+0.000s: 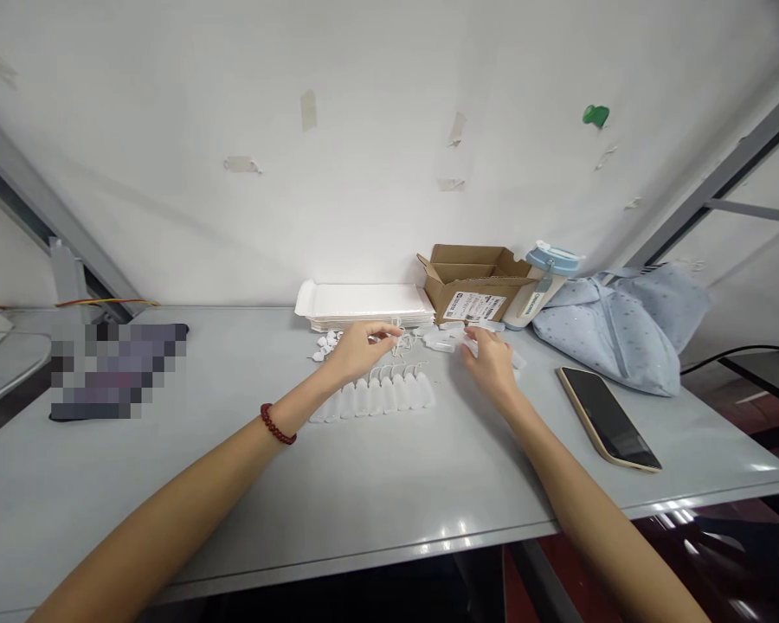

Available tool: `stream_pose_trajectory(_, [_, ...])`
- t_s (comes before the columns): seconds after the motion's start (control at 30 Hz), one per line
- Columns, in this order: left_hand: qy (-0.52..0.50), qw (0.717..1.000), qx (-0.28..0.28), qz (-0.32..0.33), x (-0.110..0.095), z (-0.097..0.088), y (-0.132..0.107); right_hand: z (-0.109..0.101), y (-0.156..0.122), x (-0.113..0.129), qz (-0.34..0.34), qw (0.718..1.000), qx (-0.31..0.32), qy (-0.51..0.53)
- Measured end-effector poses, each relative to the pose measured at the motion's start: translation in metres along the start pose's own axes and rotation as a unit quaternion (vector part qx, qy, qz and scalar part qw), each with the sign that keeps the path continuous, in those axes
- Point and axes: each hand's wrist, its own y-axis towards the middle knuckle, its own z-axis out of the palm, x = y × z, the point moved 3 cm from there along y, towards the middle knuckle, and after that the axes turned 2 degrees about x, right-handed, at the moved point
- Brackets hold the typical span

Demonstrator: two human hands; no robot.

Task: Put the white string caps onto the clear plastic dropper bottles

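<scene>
The grey surface (pixel 376 502) spans the lower half of the frame, its front edge nearest. A dark-screened phone (pixel 610 420) lies flat at the lower right, and a blurred-out item (pixel 120 372) lies at the left. At centre, translucent tags (pixel 382 396) lie side by side in a row, thin loops at their far ends. Just beyond, the left hand (pixel 358 350), a red bead bracelet (pixel 277 424) on its wrist, reaches thumb and forefinger toward white strings (pixel 402 346). Right of centre, the right hand (pixel 492 359) bends its fingers down over loose clear pieces (pixel 440 345); at this size I cannot tell whether either hand's fingers grasp anything. Small white pieces (pixel 325 343) sit left of the strings. Farther back stand a stack of white packets (pixel 367 301), an open cardboard box (pixel 473 303), a blue-lidded bottle (pixel 536 294) leaning beside it, and a pale blue bag (pixel 614 324). The white wall (pixel 376 208) fills the upper frame.
</scene>
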Motion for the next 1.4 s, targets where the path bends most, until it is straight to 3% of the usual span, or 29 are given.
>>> stream_pose_trajectory(0.1, [-0.046,0.999,0.006,0.008,-0.005,0.003,-0.002,-0.007,-0.004,0.008,-0.048,0.995,-0.002,0.090])
stream_pose_trajectory(0.27, [-0.145,0.988,0.047,0.005,-0.005,0.011,-0.004,-0.015,-0.015,0.027,-0.128,0.957,0.025,0.261])
stream_pose_trajectory(0.7, [-0.262,0.962,0.082,-0.016,-0.008,0.015,-0.007,-0.012,-0.019,0.034,-0.119,0.938,0.076,0.317])
stream_pose_trajectory(1.23, [-0.201,0.977,0.067,-0.021,-0.007,0.022,-0.010,-0.013,-0.024,0.040,-0.111,0.909,0.126,0.381])
stream_pose_trajectory(1.4, [-0.173,0.981,0.092,-0.014,-0.010,0.025,-0.012,-0.012,-0.026,0.042,-0.122,0.899,0.139,0.398])
